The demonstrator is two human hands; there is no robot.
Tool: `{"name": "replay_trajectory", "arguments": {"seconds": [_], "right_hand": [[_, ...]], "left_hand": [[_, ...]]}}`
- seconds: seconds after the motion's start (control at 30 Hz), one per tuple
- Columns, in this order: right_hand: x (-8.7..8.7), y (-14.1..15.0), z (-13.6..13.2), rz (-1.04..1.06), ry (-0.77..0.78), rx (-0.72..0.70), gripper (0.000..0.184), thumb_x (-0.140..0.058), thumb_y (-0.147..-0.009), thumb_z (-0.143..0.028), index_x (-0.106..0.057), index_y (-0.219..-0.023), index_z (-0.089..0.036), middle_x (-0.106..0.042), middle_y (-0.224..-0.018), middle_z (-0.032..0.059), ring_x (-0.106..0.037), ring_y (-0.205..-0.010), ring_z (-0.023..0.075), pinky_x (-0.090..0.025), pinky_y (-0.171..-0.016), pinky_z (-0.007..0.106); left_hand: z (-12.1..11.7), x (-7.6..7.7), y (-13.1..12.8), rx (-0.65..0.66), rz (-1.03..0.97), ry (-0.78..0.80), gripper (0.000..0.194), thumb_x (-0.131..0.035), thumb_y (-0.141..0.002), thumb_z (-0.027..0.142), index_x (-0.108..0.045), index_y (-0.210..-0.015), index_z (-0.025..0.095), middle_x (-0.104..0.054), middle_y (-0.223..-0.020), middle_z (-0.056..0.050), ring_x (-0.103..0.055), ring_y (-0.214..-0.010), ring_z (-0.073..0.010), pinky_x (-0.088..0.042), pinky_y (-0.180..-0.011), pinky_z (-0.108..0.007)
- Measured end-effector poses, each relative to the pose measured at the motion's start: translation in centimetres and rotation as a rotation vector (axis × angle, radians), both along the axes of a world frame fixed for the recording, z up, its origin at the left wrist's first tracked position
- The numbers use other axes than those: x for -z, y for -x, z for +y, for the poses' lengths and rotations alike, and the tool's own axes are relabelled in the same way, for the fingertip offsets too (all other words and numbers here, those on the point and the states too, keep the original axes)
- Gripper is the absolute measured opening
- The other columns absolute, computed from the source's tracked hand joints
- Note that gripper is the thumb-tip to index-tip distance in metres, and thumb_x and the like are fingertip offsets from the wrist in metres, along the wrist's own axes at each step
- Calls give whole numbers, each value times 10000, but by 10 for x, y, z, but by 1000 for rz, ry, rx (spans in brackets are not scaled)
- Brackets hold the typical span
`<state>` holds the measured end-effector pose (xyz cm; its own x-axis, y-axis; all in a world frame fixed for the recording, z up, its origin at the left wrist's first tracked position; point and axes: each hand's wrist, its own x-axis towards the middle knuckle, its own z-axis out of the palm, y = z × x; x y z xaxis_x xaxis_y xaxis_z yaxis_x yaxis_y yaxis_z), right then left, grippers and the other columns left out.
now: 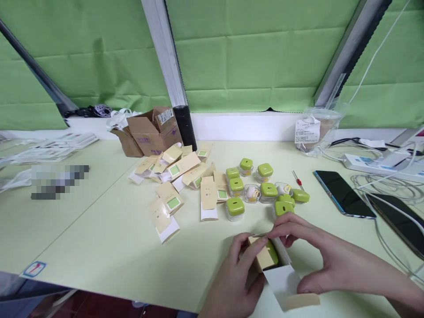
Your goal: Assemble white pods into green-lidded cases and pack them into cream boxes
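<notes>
At the front right of the table, my left hand point(236, 276) grips the side of a small cream cardboard box point(261, 256), its fingers wrapped around the wall. Inside the box sits a container with a green lid point(272, 253), partly hidden by cardboard. My right hand point(323, 256) pinches the far edge of the same box with its fingertips, while its thumb rests by the open white flap point(285, 282). Just beyond the hands stand several small clear containers with green lids point(235, 206). Two of them lack lids, such as the clear cup point(251, 193) with something pale inside.
Several flattened cream boxes point(208, 192) lie left of the containers, before a brown carton point(155, 132) and a black cylinder point(184, 127). On the right are a red-handled small tool point(299, 181), a phone point(344, 194), cables and a white power strip point(367, 165).
</notes>
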<state>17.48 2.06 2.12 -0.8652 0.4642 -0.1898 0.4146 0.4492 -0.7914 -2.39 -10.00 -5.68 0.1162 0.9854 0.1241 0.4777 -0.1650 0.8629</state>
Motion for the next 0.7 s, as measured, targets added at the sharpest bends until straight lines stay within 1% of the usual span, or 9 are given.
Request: {"name": "replay_trajectory", "arguments": {"seconds": [0.1,0.17,0.23,0.3,0.37,0.43,0.5,0.6,0.7], "right_hand": [[6,-2,-10,-10,-8,63,648,-703,-763,-397,-404,-1338,-400,-470,-1373,9,-439,-1259,257,-354,-1067,406],[11,-5,-13,-16,-27,64,576,-638,-811,-445,-412,-1339,-406,-470,-1397,2,-415,-1291,269,-332,-1080,434],[14,-8,-12,19,-50,40,523,-565,-848,-494,-420,-1343,-407,-490,-1390,2,-437,-1279,282,-349,-1065,453],[16,-11,-9,93,-79,20,520,-504,-859,-554,-425,-1348,-395,-505,-1380,12,-466,-1255,298,-382,-1039,460],[15,-10,-6,146,-105,-9,578,-527,-821,-598,-434,-1348,-380,-512,-1373,24,-473,-1246,312,-394,-1032,456],[14,-6,-5,135,-128,-1,536,-551,-833,-550,-452,-1331,-378,-506,-1371,24,-450,-1266,295,-370,-1054,443],[15,1,-7,117,-135,39,435,-541,-878,-455,-477,-1301,-372,-490,-1371,24,-415,-1293,259,-339,-1078,424],[21,11,-10,161,-108,104,364,-519,-908,-383,-497,-1269,-341,-457,-1366,42,-368,-1319,233,-335,-1082,402],[31,19,-11,204,-75,170,390,-529,-902,-382,-477,-1285,-326,-433,-1371,59,-360,-1315,238,-355,-1066,411]], "left_hand": [[-1,1,0,-1,-1,23,790,-524,-748,-13,-275,-1386,380,-343,-1363,-36,-350,-1292,-184,-336,-1087,-361],[-2,4,0,-5,11,-23,821,-522,-748,-19,-220,-1397,382,-341,-1379,-33,-331,-1307,-178,-319,-1098,-365],[-3,8,1,-17,23,-98,827,-532,-753,-9,-181,-1393,380,-344,-1387,-35,-317,-1320,-179,-301,-1110,-384],[-4,10,1,-33,30,-125,783,-554,-764,19,-202,-1370,370,-352,-1388,-39,-319,-1321,-185,-298,-1111,-398],[-3,9,1,-38,44,-87,687,-570,-788,66,-271,-1331,361,-367,-1381,-37,-339,-1311,-189,-317,-1101,-397],[-3,7,2,-40,60,-48,603,-584,-805,115,-324,-1294,354,-387,-1370,-33,-357,-1301,-191,-335,-1092,-394],[-3,5,2,-43,74,-39,578,-586,-812,133,-327,-1281,349,-400,-1366,-33,-367,-1297,-193,-347,-1086,-396],[-5,10,1,-93,76,-71,623,-587,-811,141,-237,-1292,329,-404,-1366,-59,-394,-1286,-196,-377,-1068,-403],[-9,19,-1,-161,79,-101,666,-586,-809,149,-150,-1289,302,-399,-1370,-101,-426,-1272,-211,-415,-1039,-420]]}}
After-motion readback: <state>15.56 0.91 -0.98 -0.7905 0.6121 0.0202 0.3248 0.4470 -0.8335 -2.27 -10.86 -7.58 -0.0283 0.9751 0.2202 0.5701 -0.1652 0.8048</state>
